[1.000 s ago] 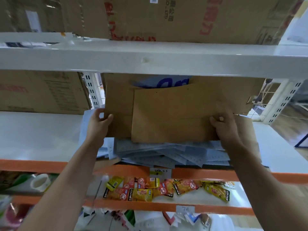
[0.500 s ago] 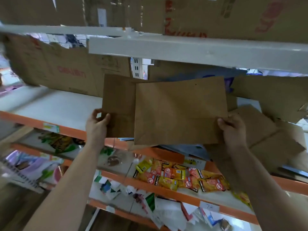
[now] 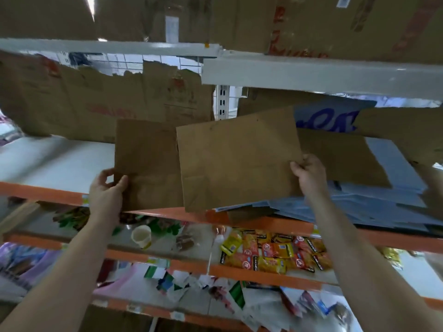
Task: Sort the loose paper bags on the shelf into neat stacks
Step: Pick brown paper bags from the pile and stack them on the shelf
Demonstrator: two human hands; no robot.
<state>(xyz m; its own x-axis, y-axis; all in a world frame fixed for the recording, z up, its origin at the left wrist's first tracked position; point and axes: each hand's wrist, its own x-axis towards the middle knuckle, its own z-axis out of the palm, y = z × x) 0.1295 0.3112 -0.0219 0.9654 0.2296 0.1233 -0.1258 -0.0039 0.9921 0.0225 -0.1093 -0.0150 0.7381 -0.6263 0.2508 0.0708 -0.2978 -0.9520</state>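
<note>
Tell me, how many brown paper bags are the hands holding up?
2. The left bag is gripped by the left hand; the right bag, overlapping it in front, is pinched by the right hand. More bags could be hidden flat behind them.

The front paper bag (image 3: 239,161) covers the right part of the rear paper bag (image 3: 146,161). The fingers of the left hand (image 3: 105,195) and right hand (image 3: 309,173) are mostly out of sight behind the 2 bags. A blue printed sheet (image 3: 328,121) is largely hidden, its lettering unreadable. The top edge cuts off the cardboard boxes (image 3: 311,22). Print on the snack packets (image 3: 271,255) is too small to read
</note>
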